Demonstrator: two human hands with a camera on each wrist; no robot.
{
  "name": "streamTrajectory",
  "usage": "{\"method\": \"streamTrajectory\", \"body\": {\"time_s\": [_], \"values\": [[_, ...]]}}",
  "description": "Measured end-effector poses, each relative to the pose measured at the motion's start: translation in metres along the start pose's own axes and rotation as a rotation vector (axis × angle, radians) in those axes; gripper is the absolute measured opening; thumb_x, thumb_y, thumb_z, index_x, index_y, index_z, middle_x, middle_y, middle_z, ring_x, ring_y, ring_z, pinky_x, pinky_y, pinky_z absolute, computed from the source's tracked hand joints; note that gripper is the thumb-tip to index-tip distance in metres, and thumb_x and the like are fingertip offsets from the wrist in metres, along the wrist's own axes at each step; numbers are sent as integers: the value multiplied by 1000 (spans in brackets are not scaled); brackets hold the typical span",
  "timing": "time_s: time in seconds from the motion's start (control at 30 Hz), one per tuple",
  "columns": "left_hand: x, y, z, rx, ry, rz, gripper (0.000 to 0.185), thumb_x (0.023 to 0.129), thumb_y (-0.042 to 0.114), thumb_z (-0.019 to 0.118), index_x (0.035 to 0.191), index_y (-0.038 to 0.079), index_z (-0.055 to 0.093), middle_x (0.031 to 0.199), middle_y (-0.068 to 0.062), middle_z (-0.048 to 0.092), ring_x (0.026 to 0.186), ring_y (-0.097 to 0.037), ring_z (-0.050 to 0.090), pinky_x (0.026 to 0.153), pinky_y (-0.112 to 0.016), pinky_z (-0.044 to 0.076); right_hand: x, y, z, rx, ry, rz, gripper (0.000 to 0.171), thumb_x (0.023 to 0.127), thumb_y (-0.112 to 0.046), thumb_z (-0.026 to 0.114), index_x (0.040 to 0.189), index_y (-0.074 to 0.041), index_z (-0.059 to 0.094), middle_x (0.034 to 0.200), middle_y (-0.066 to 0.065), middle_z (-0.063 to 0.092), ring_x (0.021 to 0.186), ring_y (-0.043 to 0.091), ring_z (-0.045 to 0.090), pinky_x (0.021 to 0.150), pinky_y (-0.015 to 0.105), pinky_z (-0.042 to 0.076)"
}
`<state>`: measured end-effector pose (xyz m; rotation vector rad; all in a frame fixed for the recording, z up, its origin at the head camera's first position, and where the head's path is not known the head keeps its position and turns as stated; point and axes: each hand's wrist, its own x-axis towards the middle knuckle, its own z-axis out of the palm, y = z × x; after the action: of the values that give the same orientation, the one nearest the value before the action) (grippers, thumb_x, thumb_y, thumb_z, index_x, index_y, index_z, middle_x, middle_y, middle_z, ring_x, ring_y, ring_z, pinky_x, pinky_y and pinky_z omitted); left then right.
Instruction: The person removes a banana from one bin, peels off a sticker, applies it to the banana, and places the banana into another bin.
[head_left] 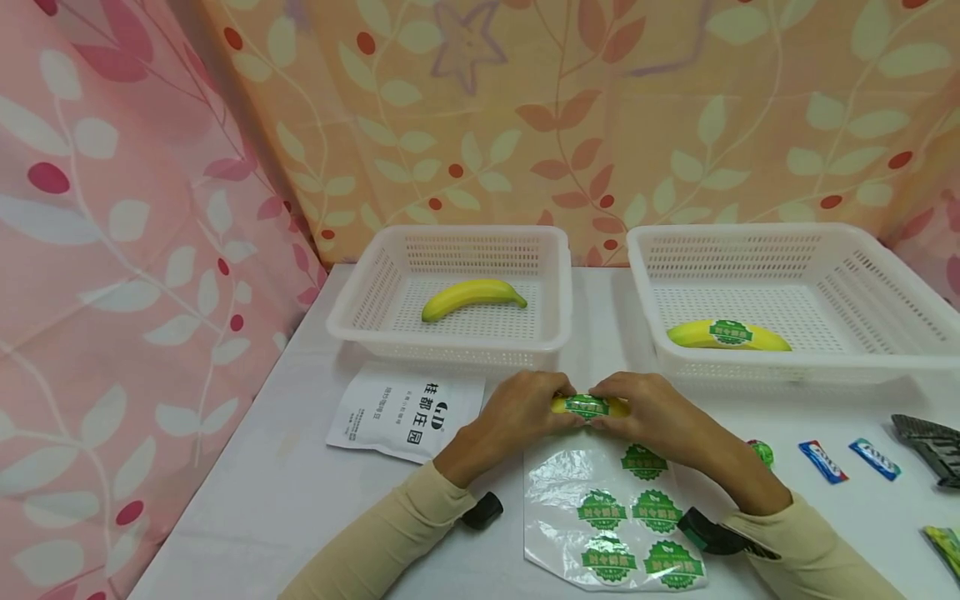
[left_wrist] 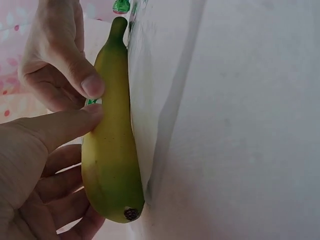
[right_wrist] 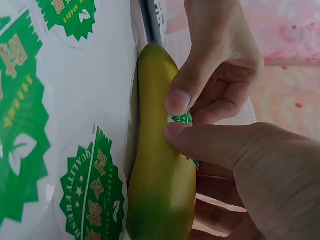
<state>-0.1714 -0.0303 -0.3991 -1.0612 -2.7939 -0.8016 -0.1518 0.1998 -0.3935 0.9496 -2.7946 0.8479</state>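
Pinched between the thumbs and fingers of my left hand (head_left: 517, 410) and right hand (head_left: 651, 408), the held banana (head_left: 618, 407) sits just below frame centre. Left to right, I'd judge: plain banana (head_left: 474, 297) in the left-of-centre basket (head_left: 450, 342), undone; mine, green sticker (head_left: 587, 406) nearly pressed down; stickered banana (head_left: 686, 333) in the right-side basket (head_left: 825, 362), done.

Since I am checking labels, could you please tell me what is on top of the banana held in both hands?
A green sticker lies on the banana, between the left hand and the right hand. What the sticker and hands cover cannot be seen.
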Motion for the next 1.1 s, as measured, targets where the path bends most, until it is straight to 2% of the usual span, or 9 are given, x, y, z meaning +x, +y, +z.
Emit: {"method": "streamTrajectory", "body": {"time_s": [0.2,0.33,0.47,0.6,0.73,0.87,1.1], "values": [[0,0,1,27,-49,-2,34,92,32,85,119,13,76,103,4,75,82,-4,58,69,-17,46,0,0,1,8,-15,43,28,88,-17,88,113,-6,79,106,-1,76,92,12,66,82,35,59],[0,1,3,67,-64,-1,38,93,32,84,127,16,76,111,3,75,86,-5,59,70,-17,46,0,-3,3,-57,-15,73,31,90,-22,86,114,-5,77,106,0,75,90,12,64,80,37,58],[0,3,2,83,-51,-1,35,92,32,85,122,15,77,109,3,75,85,-7,60,70,-17,46,0,-5,5,-121,-4,86,34,90,-29,86,115,-8,77,105,-1,74,90,11,64,81,39,58],[0,3,1,89,-36,13,33,91,32,86,117,15,76,104,4,75,82,-6,58,68,-16,44,0,-6,6,-137,6,92,33,89,-30,87,112,-9,77,104,-2,74,87,9,62,78,35,57],[0,3,0,76,-22,18,29,89,30,88,111,14,77,95,6,74,76,-4,56,65,-15,42,-1,-5,3,-113,-6,87,31,89,-28,87,112,-9,76,104,-1,74,86,9,61,75,32,55],[0,1,-1,37,-10,16,24,88,27,89,104,13,79,88,6,73,72,-4,54,63,-15,41,-3,-5,0,-63,-31,93,29,89,-24,87,112,-9,78,104,-3,75,88,9,62,79,33,57],[-1,1,-3,12,-9,22,23,88,26,89,101,11,76,88,4,74,71,-3,55,65,-15,43,-3,-2,-5,-20,-43,57,25,88,-21,88,109,-9,79,100,-6,75,88,10,65,78,33,57]]}}
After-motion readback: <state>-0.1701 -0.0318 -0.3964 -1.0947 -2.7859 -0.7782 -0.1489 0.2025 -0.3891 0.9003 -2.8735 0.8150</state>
